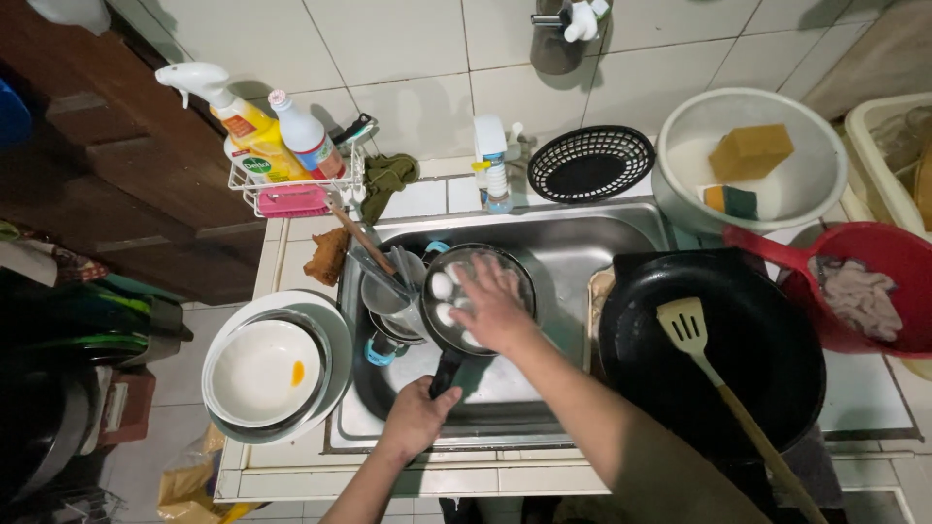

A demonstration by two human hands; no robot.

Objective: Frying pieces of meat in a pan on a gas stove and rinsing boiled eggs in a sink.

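Head view, sink station; your left hand (417,415) is closed round the dark handle of a small frying pan (478,297), which is held over the steel sink (582,252), just right of a cluster of pots and utensils (393,281) standing in the basin; your right hand (493,306) lies flat inside the pan, fingers spread wide, pressing on its wet surface, which carries pale blobs that look like suds or residue, though the view is too blurred to tell which.

Risks, as judged from this arrangement: the pan is borne by one grip at the far end of its handle, so downward pressure from your scrubbing palm could tip the bowl of the pan and twist the handle out of a wet grasp; a dropped pan would strike the pots and utensils beside it; a slick surface could let your right hand skid over the rim toward those upright utensils.

To the right, a large black pan (714,349) overhangs the sink edge with a yellow spatula (691,330) lying in it, its wooden handle projecting toward you; your right forearm passes near it, and a sweep of the elbow could catch that handle; at left, stacked white bowls (267,369) sit on the counter edge, well apart from your hands.
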